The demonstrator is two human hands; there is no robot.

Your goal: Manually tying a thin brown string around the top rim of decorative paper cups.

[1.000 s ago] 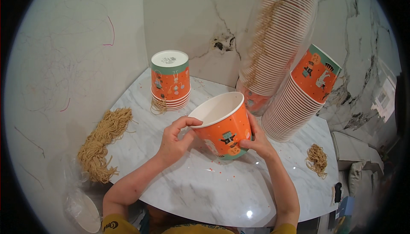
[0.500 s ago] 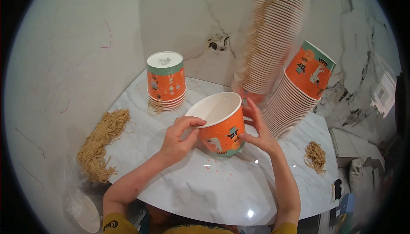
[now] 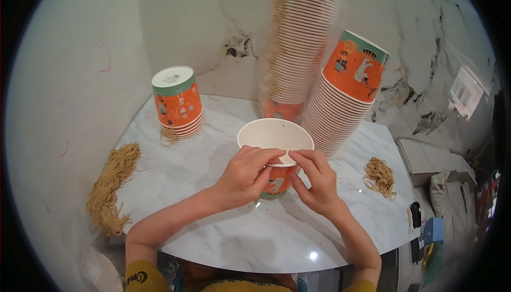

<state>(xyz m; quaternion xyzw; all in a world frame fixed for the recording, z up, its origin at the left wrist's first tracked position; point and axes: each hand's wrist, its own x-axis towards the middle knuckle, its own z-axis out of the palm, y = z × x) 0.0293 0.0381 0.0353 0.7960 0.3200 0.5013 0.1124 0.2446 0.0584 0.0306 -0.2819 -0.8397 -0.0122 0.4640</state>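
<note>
Table (image 3: 229,241) centre: cup (image 3: 275,179); behind it, rear stack (image 3: 304,42); right stack (image 3: 340,103) just beside that; left stack (image 3: 178,103), back left; yarn bundle (image 3: 110,191), left edge; yarn coil (image 3: 379,177), right side

Left hand (image 3: 244,178), right hand (image 3: 319,183), close together, curled

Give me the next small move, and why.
Perhaps reach the right hand from the cup toward the small cord bundle: it lies on that side, the left hand touches the cup too, and no cord shows on this cup.
</note>
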